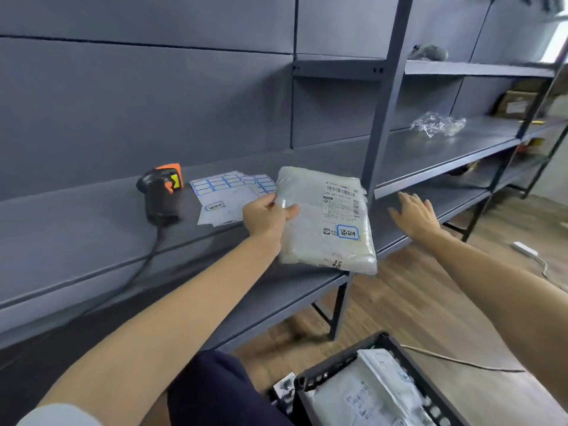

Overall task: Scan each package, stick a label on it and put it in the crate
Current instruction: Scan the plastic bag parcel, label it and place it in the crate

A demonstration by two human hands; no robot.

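My left hand (266,217) grips the left edge of a pale plastic package (319,241) and holds it in the air above the front edge of the grey shelf (92,235). The package carries a printed shipping label and a blue-bordered sticker with handwriting. My right hand (415,212) hovers open to the right of the package, fingers spread, holding nothing. A black and orange barcode scanner (161,195) stands on the shelf to the left. Sheets of blue-bordered labels (229,195) lie beside it. A black crate (381,385) sits on the floor at bottom right with white packages inside.
A grey shelf upright (385,96) rises just behind the package. Crumpled clear plastic (438,123) lies on the shelf further right, and a cardboard box (516,103) sits beyond it. A white power strip (525,249) and cables lie on the wooden floor.
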